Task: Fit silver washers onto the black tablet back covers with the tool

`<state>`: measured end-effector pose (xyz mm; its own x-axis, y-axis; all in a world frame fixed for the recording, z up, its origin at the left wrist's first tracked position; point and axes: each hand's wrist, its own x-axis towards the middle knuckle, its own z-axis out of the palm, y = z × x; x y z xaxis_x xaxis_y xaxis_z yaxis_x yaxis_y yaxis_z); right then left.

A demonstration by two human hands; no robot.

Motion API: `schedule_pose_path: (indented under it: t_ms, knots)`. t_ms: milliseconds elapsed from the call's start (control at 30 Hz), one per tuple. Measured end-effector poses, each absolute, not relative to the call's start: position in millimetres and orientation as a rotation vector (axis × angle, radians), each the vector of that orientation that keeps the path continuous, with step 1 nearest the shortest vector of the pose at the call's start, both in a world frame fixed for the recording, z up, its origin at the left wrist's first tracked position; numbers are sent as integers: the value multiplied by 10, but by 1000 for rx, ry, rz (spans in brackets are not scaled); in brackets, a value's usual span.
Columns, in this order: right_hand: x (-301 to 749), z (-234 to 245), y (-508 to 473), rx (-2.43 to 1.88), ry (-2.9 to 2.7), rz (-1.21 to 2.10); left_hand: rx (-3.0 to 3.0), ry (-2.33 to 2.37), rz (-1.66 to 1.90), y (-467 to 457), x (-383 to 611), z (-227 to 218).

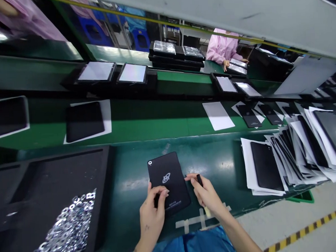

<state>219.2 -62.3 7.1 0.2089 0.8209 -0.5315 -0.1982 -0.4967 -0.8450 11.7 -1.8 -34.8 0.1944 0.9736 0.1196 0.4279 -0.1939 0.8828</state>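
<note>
A black tablet back cover [168,177] with a silver logo and a camera hole lies face down on the green bench in front of me. My left hand [153,211] grips its near left edge, thumb on top. At the cover's right edge my right hand [206,194] pinches a small black tool [199,180] between thumb and fingers.
A black tray [48,181] holding several shiny silver logo stickers [66,225] sits at left. To the right, black covers on white sheets [290,154] lie stacked and fanned out. The green conveyor [156,119] behind carries more covers and sheets. A person in pink [223,48] works across the line.
</note>
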Motion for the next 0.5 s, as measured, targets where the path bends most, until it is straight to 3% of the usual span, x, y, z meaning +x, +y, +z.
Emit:
schedule_pose_path:
  t_ms: [133, 300, 500]
  knots:
    - [2023, 13, -543, -1548, -734, 1572, 1605, 1274, 920, 70, -26, -318]
    - [2184, -22, -251, -1432, -784, 1142, 1583, 1332, 1006, 90, -117, -349]
    - [3673, 730, 216, -1656, -678, 847, 1692, 1176, 1002, 91, -102, -349]
